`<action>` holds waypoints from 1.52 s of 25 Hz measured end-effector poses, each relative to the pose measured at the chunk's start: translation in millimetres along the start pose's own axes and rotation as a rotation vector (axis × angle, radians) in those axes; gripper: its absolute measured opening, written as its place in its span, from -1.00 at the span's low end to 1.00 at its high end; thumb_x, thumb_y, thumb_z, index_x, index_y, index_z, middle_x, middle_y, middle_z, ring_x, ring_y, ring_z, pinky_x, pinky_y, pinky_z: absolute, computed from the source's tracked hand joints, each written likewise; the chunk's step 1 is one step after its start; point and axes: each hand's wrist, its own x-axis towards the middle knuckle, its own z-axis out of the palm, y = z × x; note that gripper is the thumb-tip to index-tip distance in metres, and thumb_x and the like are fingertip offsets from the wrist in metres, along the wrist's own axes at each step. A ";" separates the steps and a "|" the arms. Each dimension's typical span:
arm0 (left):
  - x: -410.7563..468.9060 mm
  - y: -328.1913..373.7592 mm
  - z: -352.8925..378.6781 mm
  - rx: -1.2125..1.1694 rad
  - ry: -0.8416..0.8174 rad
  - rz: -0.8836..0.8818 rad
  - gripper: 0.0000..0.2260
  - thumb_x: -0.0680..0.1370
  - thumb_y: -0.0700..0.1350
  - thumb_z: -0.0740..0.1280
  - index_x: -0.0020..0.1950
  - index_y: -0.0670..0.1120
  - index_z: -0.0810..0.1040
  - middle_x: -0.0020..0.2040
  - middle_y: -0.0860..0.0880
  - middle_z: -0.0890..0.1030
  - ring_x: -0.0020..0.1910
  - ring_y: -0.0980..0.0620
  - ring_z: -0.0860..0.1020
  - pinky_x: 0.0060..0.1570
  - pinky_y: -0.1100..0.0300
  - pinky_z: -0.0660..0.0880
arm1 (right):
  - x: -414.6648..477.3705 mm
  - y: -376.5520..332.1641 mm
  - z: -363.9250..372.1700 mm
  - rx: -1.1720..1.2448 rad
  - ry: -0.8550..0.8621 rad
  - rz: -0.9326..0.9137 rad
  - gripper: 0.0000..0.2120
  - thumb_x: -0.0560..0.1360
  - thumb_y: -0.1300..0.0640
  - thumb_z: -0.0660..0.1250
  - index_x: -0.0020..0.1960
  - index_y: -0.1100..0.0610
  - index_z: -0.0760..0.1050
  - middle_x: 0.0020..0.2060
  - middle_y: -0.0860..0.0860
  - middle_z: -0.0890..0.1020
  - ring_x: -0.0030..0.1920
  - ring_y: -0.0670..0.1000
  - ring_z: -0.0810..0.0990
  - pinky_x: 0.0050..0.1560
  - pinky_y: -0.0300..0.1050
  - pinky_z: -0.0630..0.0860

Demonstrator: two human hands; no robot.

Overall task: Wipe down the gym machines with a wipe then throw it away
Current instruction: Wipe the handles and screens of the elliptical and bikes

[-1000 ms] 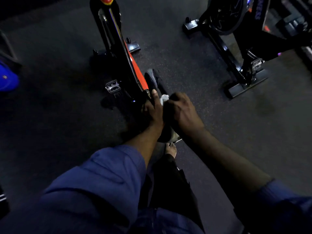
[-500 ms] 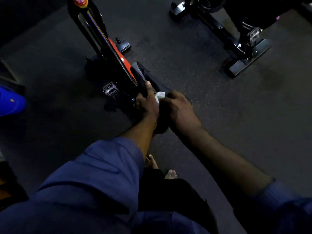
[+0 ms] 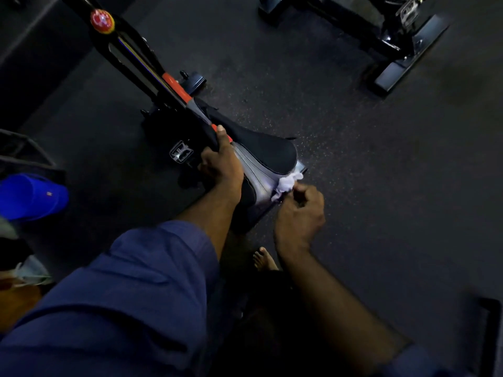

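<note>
The left hand point(image 3: 221, 164) still clasps the bike frame point(image 3: 174, 88) at the seat point(image 3: 266, 151) nose, while the right hand point(image 3: 299, 216) has slid apart to the seat's rear edge, pinching the wipe point(image 3: 287, 183) bunched just past its fingertips.

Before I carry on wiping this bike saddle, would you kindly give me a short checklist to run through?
1. Grip on the wipe: ok, the right hand pinches it.
2. Contact with the surface: ok, the wipe touches the rear edge of the saddle.
3. Saddle steadied: ok, the left hand holds its nose end.
4. Saddle top already wiped: cannot tell, too dark.
5. The bare foot apart from the bike: cannot tell, the arms hide the gap.
</note>
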 end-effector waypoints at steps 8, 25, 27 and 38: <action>-17.5 0.9 2.8 0.186 0.011 0.218 -0.11 0.56 0.47 0.22 0.63 -0.14 0.17 0.46 -0.29 0.47 0.39 -0.32 0.48 0.27 -0.09 0.41 | 27.9 -6.4 -4.5 0.092 -0.143 0.145 -0.90 0.62 0.12 0.41 0.01 0.11 0.69 -0.10 -0.06 0.74 -0.14 -0.13 0.65 -0.02 -0.09 0.59; -15.8 5.0 -2.2 0.180 -0.080 0.104 -0.30 0.70 0.30 0.07 0.72 -0.04 -0.02 0.53 -0.32 0.38 0.44 -0.36 0.42 0.37 -0.12 0.34 | 140.9 -22.1 3.3 0.081 -0.750 0.285 -0.86 0.58 0.35 0.42 0.04 0.15 0.67 -0.08 0.06 0.72 0.00 0.01 0.63 0.23 0.13 0.58; -15.4 6.7 -1.6 0.182 -0.076 0.080 -0.30 0.70 0.31 0.07 0.72 0.00 -0.02 0.53 -0.31 0.40 0.43 -0.35 0.43 0.38 -0.12 0.35 | 161.3 -37.6 21.6 0.008 -0.902 0.178 -0.86 0.58 0.28 0.45 0.00 0.07 0.73 -0.05 0.01 0.76 -0.02 -0.06 0.66 0.16 -0.01 0.61; -21.9 12.3 -4.2 0.149 -0.012 0.047 -0.29 0.62 0.35 0.09 0.66 -0.02 0.17 0.52 -0.19 0.47 0.43 -0.19 0.49 0.33 0.03 0.45 | 211.7 -70.7 95.6 -0.281 -1.505 0.188 -0.82 0.53 0.05 0.53 0.06 0.12 0.75 -0.02 0.19 0.75 -0.07 0.02 0.64 0.09 0.21 0.65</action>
